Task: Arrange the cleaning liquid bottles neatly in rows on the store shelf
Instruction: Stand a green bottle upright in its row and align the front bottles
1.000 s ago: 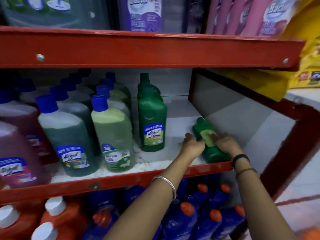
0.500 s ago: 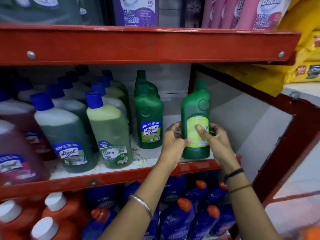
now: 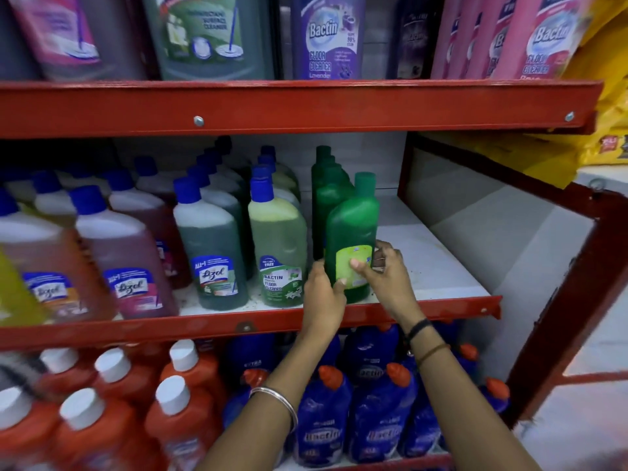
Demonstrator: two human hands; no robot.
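Both hands grip one dark green bottle at its lower half. The left hand wraps the bottle's left side with the thumb on the front, at the lower edge of the yellow-green label. The right hand holds the right side, thumb pressed on the label and fingers curled behind.

The bottle stands nearly upright, leaning slightly to 1 o'clock, with its base at the front edge of the middle shelf. It is opaque green plastic with a matching green cap; the print on the label is too blurred to read.

Directly behind it, toward 12 o'clock, a row of like green bottles runs to the back of the shelf, touching or nearly touching it. At 9 o'clock stands a pale green Bactin bottle with a blue cap, very near the left hand. Beyond that is a dark green Lizol bottle, then reddish Lizol bottles, each at the head of its own row.

To 3 o'clock the white shelf surface lies bare up to the red frame upright.

The top shelf at 12 o'clock carries purple and pink Bactin floor cleaner bottles. At 6 o'clock, under the forearms, the lower shelf holds blue bottles with orange caps and, toward 8 o'clock, orange bottles with white caps.
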